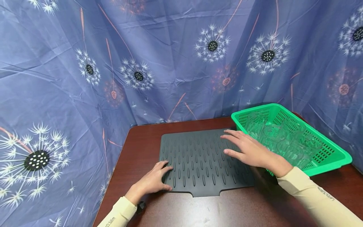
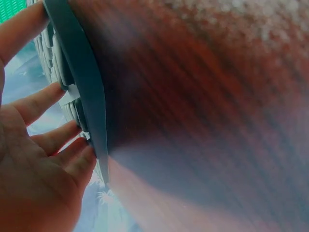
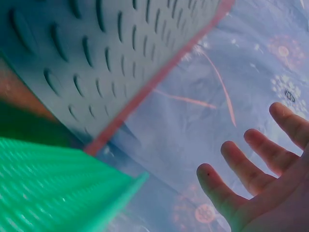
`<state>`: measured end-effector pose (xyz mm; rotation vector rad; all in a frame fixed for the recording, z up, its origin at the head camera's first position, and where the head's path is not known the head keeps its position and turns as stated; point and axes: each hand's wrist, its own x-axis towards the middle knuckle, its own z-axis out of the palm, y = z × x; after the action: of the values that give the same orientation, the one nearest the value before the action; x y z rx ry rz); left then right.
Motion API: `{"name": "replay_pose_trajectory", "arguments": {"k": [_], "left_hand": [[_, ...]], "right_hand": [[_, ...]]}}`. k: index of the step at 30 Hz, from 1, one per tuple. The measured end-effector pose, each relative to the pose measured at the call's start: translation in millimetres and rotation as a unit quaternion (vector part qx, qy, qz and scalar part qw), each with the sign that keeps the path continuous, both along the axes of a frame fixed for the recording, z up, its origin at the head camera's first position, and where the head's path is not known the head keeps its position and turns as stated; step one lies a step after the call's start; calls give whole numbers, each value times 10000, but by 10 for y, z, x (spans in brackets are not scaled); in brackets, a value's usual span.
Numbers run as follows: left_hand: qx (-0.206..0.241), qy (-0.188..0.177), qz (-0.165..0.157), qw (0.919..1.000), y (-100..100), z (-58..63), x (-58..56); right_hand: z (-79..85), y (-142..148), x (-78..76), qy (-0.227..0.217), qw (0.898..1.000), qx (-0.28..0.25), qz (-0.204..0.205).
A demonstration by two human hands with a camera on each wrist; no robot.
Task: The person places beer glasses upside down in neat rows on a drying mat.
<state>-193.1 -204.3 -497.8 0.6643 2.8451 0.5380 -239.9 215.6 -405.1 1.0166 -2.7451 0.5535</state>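
Note:
A dark grey drying mat [image 1: 198, 160] with raised oval ridges lies flat on the table, its tab towards me. At its left edge, my left hand [image 1: 151, 181] touches the mat with spread fingers. In the left wrist view, the fingertips [image 2: 55, 91] rest at the mat's edge [image 2: 86, 77]. My right hand [image 1: 250, 149] is over the mat's right side, beside the green basket [image 1: 346, 159], fingers spread and nothing held. The right wrist view shows that hand [image 3: 270, 188] apart from the mat [image 3: 130, 48].
Several clear glasses [image 1: 273, 134] are inside the green perforated basket at the right. The reddish-brown wooden table [image 1: 141, 142] extends around the mat. A blue dandelion-print curtain [image 1: 170, 63] hangs behind and to the left.

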Motion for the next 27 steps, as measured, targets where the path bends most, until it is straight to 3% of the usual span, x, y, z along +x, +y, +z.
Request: {"name": "replay_pose_trajectory", "arguments": {"k": [6, 17, 27], "left_hand": [[-301, 232, 59, 9993, 18, 6, -3], [-432, 110, 156, 9989, 28, 26, 4], [-209, -181, 25, 9996, 8, 40, 15]], "right_hand": [[234, 68, -79, -15, 9998, 151, -129], [689, 238, -267, -251, 9964, 504, -629], [835, 475, -560, -450, 9944, 486, -828]]}}
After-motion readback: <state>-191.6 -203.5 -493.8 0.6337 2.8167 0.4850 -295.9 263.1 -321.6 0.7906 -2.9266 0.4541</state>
